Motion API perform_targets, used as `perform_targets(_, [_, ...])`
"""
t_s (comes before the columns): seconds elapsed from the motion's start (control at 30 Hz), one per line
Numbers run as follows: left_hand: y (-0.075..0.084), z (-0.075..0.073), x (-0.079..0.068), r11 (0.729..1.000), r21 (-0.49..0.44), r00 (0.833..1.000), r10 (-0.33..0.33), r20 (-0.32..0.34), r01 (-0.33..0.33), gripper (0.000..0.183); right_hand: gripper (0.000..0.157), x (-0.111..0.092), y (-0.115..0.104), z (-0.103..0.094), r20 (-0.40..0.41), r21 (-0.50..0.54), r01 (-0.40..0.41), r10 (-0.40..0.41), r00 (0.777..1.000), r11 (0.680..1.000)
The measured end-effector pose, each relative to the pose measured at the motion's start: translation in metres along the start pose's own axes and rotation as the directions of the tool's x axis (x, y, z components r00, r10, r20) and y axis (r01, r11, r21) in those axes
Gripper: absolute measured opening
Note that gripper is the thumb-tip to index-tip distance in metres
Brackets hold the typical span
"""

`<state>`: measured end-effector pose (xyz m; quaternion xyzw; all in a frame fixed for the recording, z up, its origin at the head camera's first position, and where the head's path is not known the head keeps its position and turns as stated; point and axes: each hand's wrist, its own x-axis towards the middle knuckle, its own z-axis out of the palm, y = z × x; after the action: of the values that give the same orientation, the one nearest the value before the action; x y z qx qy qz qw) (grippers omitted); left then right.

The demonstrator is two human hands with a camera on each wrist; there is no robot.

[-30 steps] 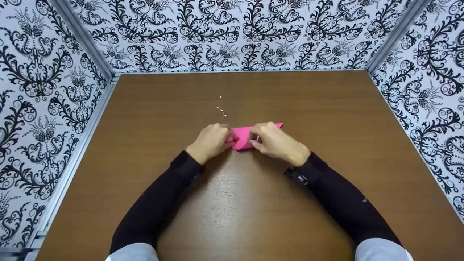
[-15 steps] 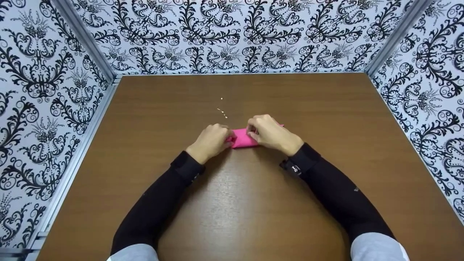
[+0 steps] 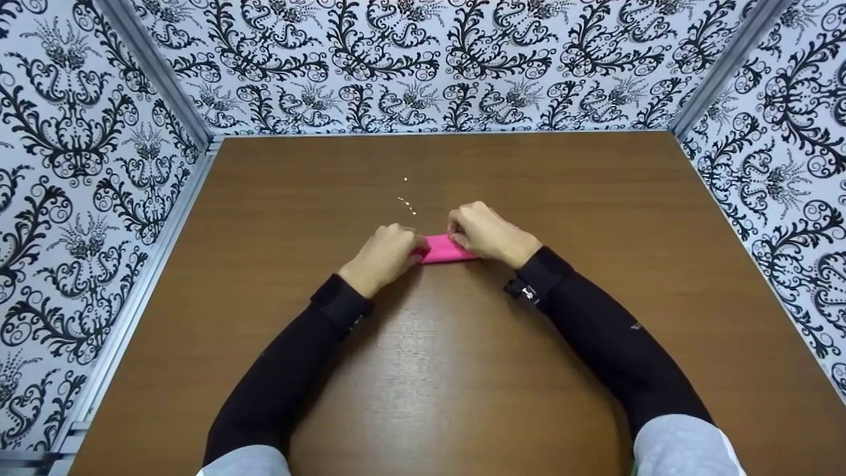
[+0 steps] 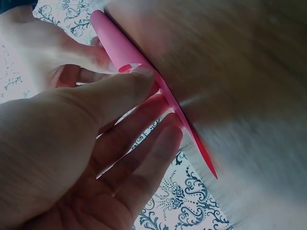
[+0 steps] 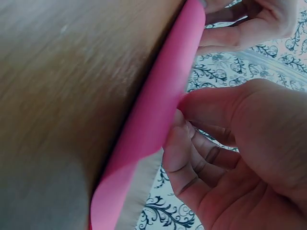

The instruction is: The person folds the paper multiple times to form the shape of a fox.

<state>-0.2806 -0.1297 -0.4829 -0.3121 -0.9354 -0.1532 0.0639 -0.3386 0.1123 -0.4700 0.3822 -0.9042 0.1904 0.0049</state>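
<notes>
A pink sheet, apparently paper [image 3: 441, 248], is curled over on itself into a long strip on the brown table. At the strip's left end, my left hand [image 3: 386, 258] holds it; in the left wrist view the thumb lies on the pink sheet [image 4: 115, 40], with the other fingers on its far side. My right hand [image 3: 492, 233] pinches the folded-over edge between thumb and forefinger, seen closest in the right wrist view, where the pink sheet [image 5: 158, 100] bends in a rounded roll. Both hands hide the strip's ends in the head view.
Several tiny pale specks [image 3: 407, 205] lie on the table [image 3: 410, 370] beyond the strip. Black-and-white patterned walls [image 3: 396, 66] enclose the table at the back and both sides, with metal rails along the corners.
My right hand has moved away from me and slightly left, carrying the near edge of the sheet over. The pink strip looks narrower. My left hand has stayed in place.
</notes>
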Motion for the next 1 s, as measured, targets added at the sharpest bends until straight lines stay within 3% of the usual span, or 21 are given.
perform_targets(0.27, [-0.0010,0.0000,0.0019,1.000,-0.020,0.999,-0.021,0.024,0.021,0.009,0.004,0.0060,0.0069,0.0058,0.003,0.013,-0.014,0.014,1.000,1.000])
perform_targets(0.73, [-0.0021,0.0016,0.0025,1.000,-0.014,1.000,-0.023,0.009,0.023,0.012,0.007,0.0049,0.0079,0.0077,0.010,0.026,-0.057,0.057,0.998,0.998])
perform_targets(1.0, [-0.0026,0.0018,0.0017,1.000,-0.008,1.000,-0.024,-0.002,0.024,0.016,0.011,0.0037,0.0101,0.0101,-0.005,0.030,-0.033,0.034,0.999,0.999])
